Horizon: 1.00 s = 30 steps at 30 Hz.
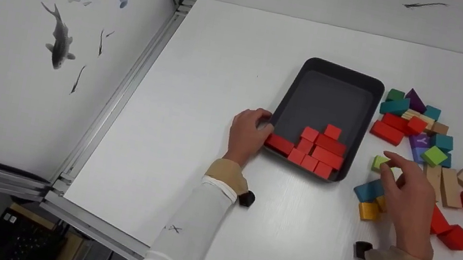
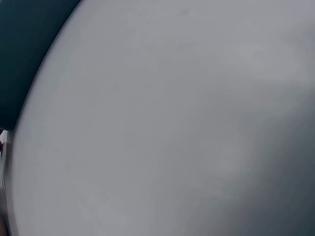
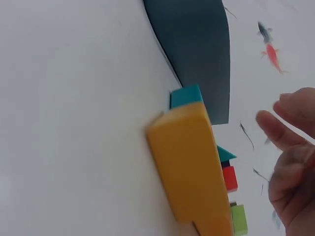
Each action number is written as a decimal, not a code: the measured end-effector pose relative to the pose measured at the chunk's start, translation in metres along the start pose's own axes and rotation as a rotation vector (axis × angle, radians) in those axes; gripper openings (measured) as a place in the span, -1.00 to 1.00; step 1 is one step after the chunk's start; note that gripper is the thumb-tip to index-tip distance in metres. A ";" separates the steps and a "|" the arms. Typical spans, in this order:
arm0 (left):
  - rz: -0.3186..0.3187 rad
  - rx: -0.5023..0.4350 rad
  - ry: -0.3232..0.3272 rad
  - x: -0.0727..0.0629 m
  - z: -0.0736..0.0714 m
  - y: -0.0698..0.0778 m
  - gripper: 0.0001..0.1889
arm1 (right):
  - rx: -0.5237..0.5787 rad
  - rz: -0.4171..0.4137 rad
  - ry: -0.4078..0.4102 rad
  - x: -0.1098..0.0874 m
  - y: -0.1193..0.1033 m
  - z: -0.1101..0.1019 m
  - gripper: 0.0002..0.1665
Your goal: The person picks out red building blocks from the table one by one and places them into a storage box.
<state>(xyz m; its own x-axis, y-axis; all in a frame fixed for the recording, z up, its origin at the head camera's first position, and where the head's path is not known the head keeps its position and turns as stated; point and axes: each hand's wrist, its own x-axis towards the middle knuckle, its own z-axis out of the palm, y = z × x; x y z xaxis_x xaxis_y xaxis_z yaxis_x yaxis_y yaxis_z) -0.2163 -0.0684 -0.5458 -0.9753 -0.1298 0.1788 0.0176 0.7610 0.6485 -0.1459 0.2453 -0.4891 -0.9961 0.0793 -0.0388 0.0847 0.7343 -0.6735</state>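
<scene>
smooth red blocks (image 1: 321,154) cluster in a dark, round-cornered tray (image 1: 334,100).

A matt finish is being shown by the tray (image 1: 332,98). Smooth painted wood is being displayed by the red blocks (image 1: 326,157), a soft sheen by the tabletop (image 1: 172,138).

My head camera looks down from high; wrist cameras (image 1: 246,198) look close along the table (image 1: 203,72). Head and right share the tray (image 1: 332,100).
</scene>
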 end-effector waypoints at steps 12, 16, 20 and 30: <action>-0.005 -0.002 -0.012 0.000 -0.001 -0.001 -0.76 | -0.004 0.017 0.158 -0.016 0.016 -0.005 -0.51; -0.002 0.001 0.001 0.000 -0.001 -0.001 -0.76 | -0.019 0.046 0.161 -0.016 0.020 -0.007 -0.52; 0.019 0.005 0.002 0.000 0.000 -0.001 -0.76 | -0.024 0.136 0.105 -0.015 0.024 -0.011 -0.48; 0.014 0.017 -0.010 0.000 0.001 -0.001 -0.76 | -0.040 0.261 0.010 -0.014 0.033 -0.023 -0.36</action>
<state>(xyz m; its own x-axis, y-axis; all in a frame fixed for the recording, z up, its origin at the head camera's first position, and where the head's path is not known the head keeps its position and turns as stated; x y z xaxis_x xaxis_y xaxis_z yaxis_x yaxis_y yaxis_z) -0.2163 -0.0681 -0.5476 -0.9771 -0.1125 0.1806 0.0281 0.7732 0.6335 -0.1291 0.2837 -0.4939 -0.9400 0.2762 -0.2002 0.3401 0.7140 -0.6120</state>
